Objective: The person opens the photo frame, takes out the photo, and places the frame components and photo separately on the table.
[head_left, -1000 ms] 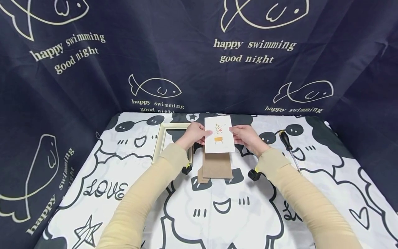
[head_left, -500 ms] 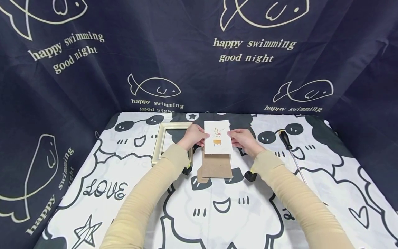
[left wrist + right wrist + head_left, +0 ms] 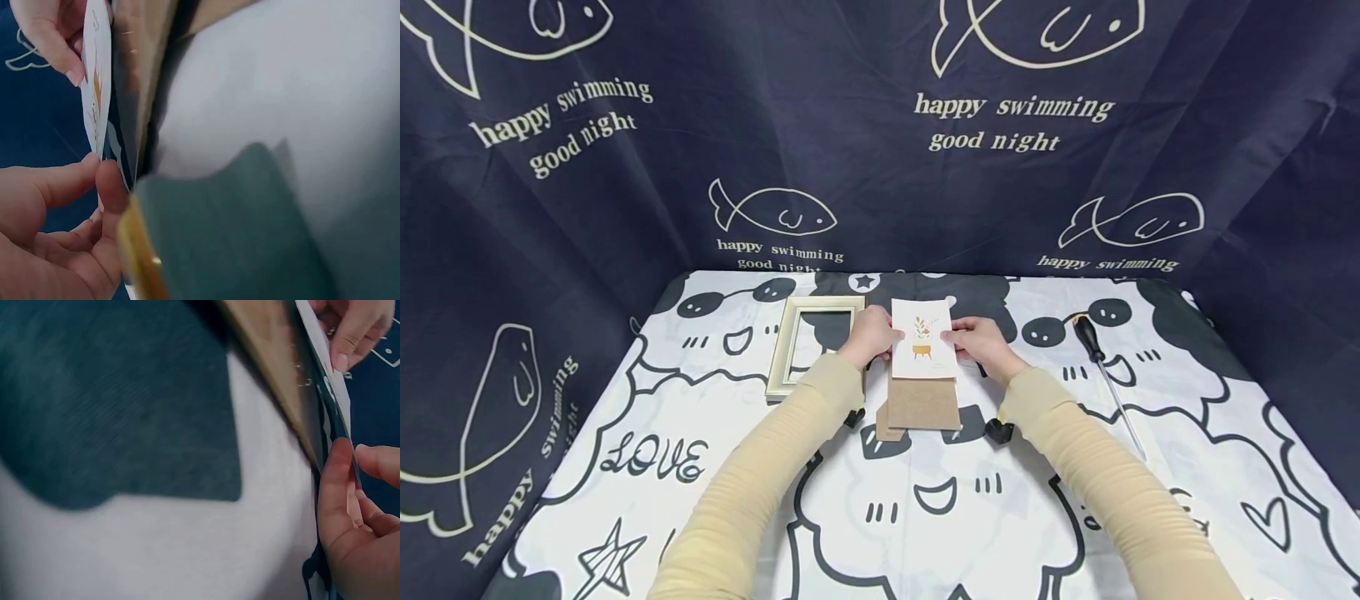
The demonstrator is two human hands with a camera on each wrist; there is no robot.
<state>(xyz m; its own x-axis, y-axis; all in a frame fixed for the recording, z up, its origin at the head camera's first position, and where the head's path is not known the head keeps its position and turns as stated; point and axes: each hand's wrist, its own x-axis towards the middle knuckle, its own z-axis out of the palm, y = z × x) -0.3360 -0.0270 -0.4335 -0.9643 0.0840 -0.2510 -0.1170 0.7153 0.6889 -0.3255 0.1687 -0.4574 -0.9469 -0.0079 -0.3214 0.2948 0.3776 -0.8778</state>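
A white card [image 3: 922, 354] printed with a potted plant is held by its two side edges over a brown backing board [image 3: 923, 406]. My left hand [image 3: 872, 333] pinches the card's left edge between thumb and fingers. On the opposite edge my right hand [image 3: 983, 342] does the same. Both wrist views show the card [image 3: 98, 75] tilted, its lower end close over the board [image 3: 275, 369]. The board lies flat on the cloth, with a brown piece [image 3: 889, 434] sticking out from under its left side.
A cream picture frame [image 3: 783, 354] lies left of the board, partly behind the left hand and sleeve. To the right is a screwdriver [image 3: 1092, 340] with a black handle. A dark printed curtain [image 3: 880, 125] hangs behind the table's far edge.
Both hands have brought the card down and slightly toward the person, so it covers more of the board. The frame, board and screwdriver stay where they were.
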